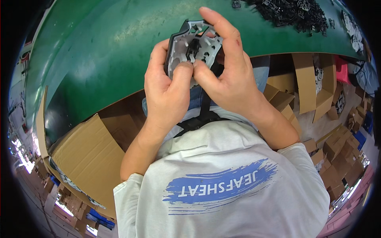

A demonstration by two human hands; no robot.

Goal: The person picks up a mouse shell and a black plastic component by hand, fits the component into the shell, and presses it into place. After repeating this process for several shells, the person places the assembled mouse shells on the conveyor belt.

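Both hands hold up a moulded plastic shell (179, 50), light grey inside with a dark outer edge, its hollow side facing me. Thin posts and small cut-outs show within it. A small black plastic part (193, 48) sits in the middle of the hollow. My left hand (168, 89) wraps the shell's left side, the thumb pressing at the lower inner area. On the other side my right hand (232, 73) grips it, its thumb meeting the left one just below the black part. The right index finger reaches over the top edge. The shell's underside is hidden.
Beyond my hands stretches a green table (119, 51). A heap of black plastic parts (295, 16) lies at its far right, with pale parts (352, 31) beside it. Open cardboard boxes stand at left (87, 152) and right (304, 85), near a red plastic item (342, 70).
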